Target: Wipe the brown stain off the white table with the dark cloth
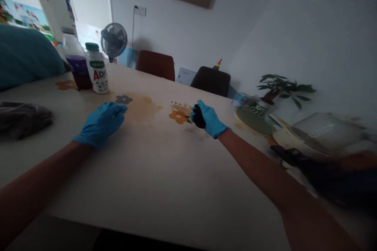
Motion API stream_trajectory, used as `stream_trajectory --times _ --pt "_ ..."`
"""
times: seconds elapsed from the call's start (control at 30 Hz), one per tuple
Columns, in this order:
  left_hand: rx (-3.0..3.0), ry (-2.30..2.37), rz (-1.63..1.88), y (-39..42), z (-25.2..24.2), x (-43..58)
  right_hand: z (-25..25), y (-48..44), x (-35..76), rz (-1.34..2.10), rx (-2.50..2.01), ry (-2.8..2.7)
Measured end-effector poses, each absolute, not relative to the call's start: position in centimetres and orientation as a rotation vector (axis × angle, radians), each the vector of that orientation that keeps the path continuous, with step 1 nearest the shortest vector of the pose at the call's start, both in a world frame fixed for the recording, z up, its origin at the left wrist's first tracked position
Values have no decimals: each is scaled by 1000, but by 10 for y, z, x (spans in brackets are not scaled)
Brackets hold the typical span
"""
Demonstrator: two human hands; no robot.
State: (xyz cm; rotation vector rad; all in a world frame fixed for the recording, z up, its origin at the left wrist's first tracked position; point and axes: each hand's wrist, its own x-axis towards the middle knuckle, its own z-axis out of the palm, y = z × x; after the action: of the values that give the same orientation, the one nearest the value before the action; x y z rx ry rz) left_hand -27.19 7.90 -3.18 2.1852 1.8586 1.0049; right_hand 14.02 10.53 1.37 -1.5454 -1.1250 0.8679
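A blue disposable glove covers each of my hands. My right hand (209, 119) is closed around a small black wad (199, 117), perhaps a cloth or sponge, at the printed orange flower (178, 117) on the white table (165, 176). Most of the wad is hidden by the fingers. On the left, my left hand (103, 123) is by the tabletop with its fingers curled together, and nothing shows in them. Between the hands a yellowish-brown stain (143, 108) spreads over the surface, beside a grey printed flower (123, 99).
A white bottle (98, 72) with a green cap and a bottle of dark purple liquid (77, 64) stand at the back left. A crumpled grey cloth (23, 119) lies far left. On the right are a potted plant (259, 106), a green round mat (250, 121) and a lidded pan (303, 139).
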Motion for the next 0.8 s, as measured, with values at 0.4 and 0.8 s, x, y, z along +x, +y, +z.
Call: stream_trajectory --times 0.4,0.8 --pt "2149 1884 926 81 -24 -272 -10 48 136 601 -1764 -1788" --pt "2184 1898 963 86 -28 -279 -24 26 91 115 -1994 -2124"
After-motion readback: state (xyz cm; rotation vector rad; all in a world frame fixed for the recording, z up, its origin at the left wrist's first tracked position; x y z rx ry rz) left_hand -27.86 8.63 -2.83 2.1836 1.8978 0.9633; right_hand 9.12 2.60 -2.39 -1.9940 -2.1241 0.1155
